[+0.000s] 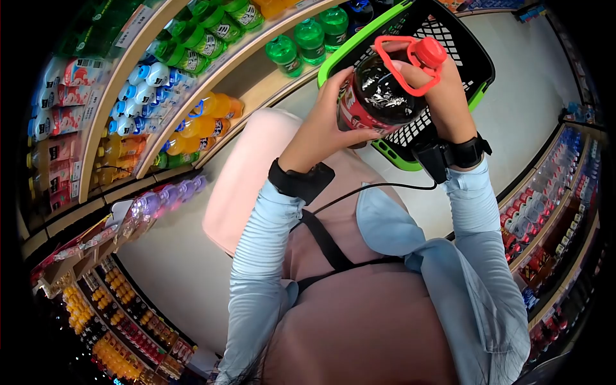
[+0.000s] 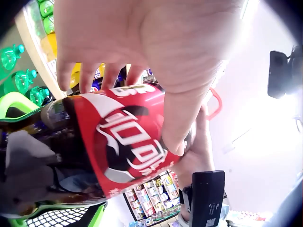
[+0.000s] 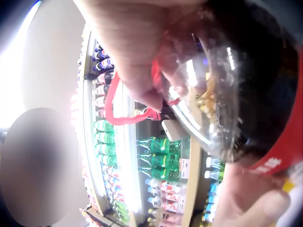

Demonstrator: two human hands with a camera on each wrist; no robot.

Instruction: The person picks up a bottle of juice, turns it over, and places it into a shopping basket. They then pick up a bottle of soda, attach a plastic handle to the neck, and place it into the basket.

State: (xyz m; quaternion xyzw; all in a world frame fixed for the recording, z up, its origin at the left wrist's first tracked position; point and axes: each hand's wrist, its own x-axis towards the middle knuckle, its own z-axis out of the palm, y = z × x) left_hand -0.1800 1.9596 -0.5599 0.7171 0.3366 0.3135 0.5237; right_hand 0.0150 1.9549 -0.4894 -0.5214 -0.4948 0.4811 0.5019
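Observation:
A large cola bottle (image 1: 378, 93) with a red label, red cap and red carrying loop (image 1: 391, 70) is held tilted in front of the body. My left hand (image 1: 321, 125) grips it round the labelled body; in the left wrist view the thumb lies across the label (image 2: 128, 142). At the top end, my right hand (image 1: 446, 96) holds the bottle by its neck, beside the loop. The right wrist view shows its fingers (image 3: 137, 71) at the neck, with dark cola below a clear shoulder. Beyond the bottle is a black shopping basket with a green rim (image 1: 346, 48).
Shelves at the left carry green soda bottles (image 1: 282, 54), orange drinks (image 1: 199, 125) and white-capped bottles (image 1: 151, 74). Another drinks shelf (image 1: 536, 218) runs along the right. More shelves (image 1: 115, 308) stand behind at lower left. A cable (image 1: 378, 186) links the two wrist devices.

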